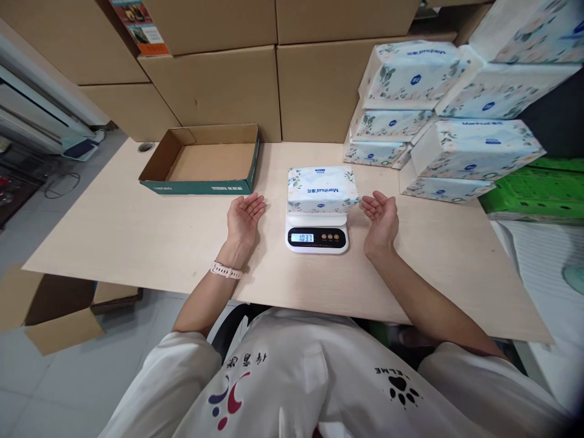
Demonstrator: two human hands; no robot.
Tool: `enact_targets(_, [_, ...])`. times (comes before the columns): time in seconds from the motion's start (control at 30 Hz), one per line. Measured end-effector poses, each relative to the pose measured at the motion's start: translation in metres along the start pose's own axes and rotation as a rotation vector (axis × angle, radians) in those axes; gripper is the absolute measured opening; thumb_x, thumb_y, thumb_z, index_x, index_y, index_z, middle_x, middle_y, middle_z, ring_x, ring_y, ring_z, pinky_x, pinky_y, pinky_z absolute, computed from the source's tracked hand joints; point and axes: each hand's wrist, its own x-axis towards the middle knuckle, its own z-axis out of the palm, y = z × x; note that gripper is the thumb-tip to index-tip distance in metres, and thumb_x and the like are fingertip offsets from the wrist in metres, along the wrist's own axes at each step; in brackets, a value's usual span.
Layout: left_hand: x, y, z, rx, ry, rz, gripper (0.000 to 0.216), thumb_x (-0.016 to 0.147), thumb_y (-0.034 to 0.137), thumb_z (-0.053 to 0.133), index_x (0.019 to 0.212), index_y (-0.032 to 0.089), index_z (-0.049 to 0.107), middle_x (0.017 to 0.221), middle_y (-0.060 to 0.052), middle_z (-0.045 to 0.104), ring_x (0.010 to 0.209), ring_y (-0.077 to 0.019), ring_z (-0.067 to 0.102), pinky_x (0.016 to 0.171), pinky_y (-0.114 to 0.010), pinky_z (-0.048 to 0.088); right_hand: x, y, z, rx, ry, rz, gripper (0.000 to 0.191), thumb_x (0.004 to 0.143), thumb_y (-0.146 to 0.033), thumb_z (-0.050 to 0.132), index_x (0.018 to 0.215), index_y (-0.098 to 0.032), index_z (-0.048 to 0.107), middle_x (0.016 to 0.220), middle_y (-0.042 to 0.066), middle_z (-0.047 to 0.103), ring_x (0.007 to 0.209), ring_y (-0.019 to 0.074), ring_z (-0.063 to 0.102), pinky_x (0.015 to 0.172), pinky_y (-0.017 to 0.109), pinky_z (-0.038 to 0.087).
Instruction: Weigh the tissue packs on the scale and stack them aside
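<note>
On the white kitchen scale [317,241] rests one pack of tissues [322,190], wrapped in floral plastic printed "Manhua". The scale's lit display [302,238] appears to read 103.7. My left hand [245,218] lies palm up on the table, left of the scale, fingers stretched out and nothing in it. To the right of the pack is my right hand [381,220], also palm up and open, its fingertips close to the pack's right end. Neither hand seems to grip anything.
A shallow open cardboard tray [201,186] with a green outside stands at the table's back left. Stacked tissue packs [469,149] fill the back right. Large cardboard boxes [214,91] form a wall behind the table [159,243]. An open carton [64,331] sits on the floor at left.
</note>
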Motion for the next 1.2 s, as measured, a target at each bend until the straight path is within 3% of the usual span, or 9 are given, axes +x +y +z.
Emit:
enact_targets(0.8, [-0.0023,0.0017,0.0024,-0.027,0.006,-0.011,0.035,0.098,0.036,0.053,0.091,0.013,0.079,0.099,-0.013,0.08,0.088,-0.0183,0.073,0.096,-0.03,0.057,0.0,0.0009,0.0006,-0.001,0.001,-0.015,0.058,0.097,-0.072,0.048,0.115,-0.021,0.072,0.107,0.004,0.078,0.103,0.0182,0.075,0.106,0.039,0.056])
enact_targets(1.2, [0.0021,-0.0015,-0.0017,0.011,-0.021,0.016,0.032,0.094,0.039,0.057,0.093,0.015,0.078,0.1,-0.013,0.08,0.09,-0.0197,0.074,0.101,-0.033,0.058,0.0016,0.0036,0.0012,0.005,-0.014,-0.023,0.057,0.099,-0.069,0.047,0.115,-0.02,0.072,0.107,0.005,0.079,0.104,0.0175,0.075,0.11,0.039,0.053])
